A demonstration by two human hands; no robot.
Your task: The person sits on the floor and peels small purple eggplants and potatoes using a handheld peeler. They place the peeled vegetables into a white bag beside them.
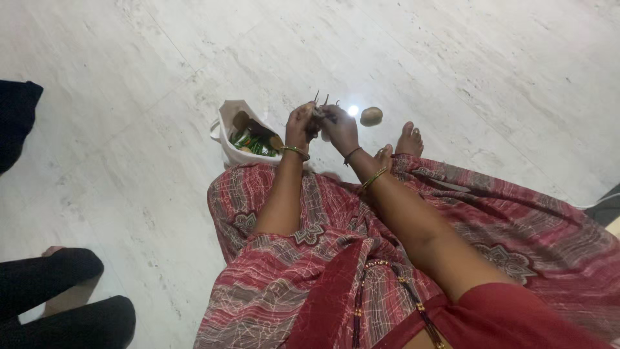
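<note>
So there's a person sitting on the pale marble floor (129, 97) in a red patterned sari (310, 258), seen from above, and both hands are up together near the middle of the frame, a bit above centre. The left hand (299, 126) has its fingers curled in around a small dark thing with thin stalks (321, 106) poking up out of it, and the right hand (340, 128) is closed on the same thing from the other side, so the two hands are touching or near enough. It's too small and shadowed to say what the thing actually is, some little vegetable or root maybe, can't tell. Bangles (296, 151) on both wrists. Just left of the hands, on the floor, sits a white bag (227, 132) gaping open with green stuff and something brownish inside it. Right of the hands there's a round brown potato-looking thing (371, 116) lying on the floor on its own, close to a bright spot of reflected light, and a bare foot (409, 139) sticks out from under the sari just below it. Lower left corner of the frame has another person's legs in black (64, 297), well apart from all this, and a dark shape at the upper left edge
</note>
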